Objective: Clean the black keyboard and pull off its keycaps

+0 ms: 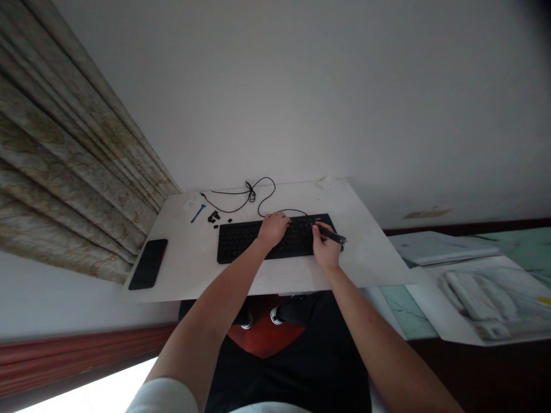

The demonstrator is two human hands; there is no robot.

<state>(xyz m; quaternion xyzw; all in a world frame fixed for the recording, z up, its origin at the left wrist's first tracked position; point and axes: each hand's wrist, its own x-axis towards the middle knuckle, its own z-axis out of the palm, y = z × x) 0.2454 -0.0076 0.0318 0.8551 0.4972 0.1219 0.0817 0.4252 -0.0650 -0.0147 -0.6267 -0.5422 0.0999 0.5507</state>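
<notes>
A black keyboard (241, 240) lies on the white table, angled slightly. My left hand (274, 228) rests on its upper middle part, fingers stretched out over the keys and towards the back edge. My right hand (326, 248) is closed around a black pen-shaped tool (333, 234), above the keyboard's right end. The tool's tip points down at the keys near the top right; the tip itself is too small to make out. Several loose black keycaps (213, 217) lie in a small group behind the keyboard's left end.
A blue stick-like tool (198, 213) lies behind and left of the keyboard. The black cable (267, 198) loops along the back of the table (185, 281). At the left edge lies a dark phone (148, 264). Papers and a plastic-wrapped item (486, 298) are off to the right.
</notes>
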